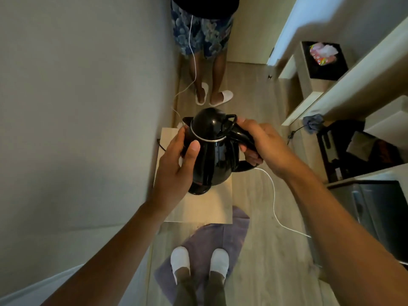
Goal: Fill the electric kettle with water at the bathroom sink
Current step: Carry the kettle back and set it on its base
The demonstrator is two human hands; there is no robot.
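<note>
I hold a glossy black electric kettle (pixel 212 151) in the air at chest height, over the floor of a narrow hallway. My right hand (pixel 262 144) is wrapped around its handle on the right side. My left hand (pixel 176 160) cups the kettle's body on the left, thumb lying across the front. The lid is down, with a thin silver ring under it. The spout points to the upper left. No sink or tap is in view.
Another person in white slippers (pixel 214 96) stands ahead, blocking the hallway. A white cable (pixel 274 206) runs across the wood floor. A purple mat (pixel 212 246) lies under my feet. A plain wall (pixel 77 107) is on the left; shelves (pixel 344 89) and a dark cabinet (pixel 379 217) are on the right.
</note>
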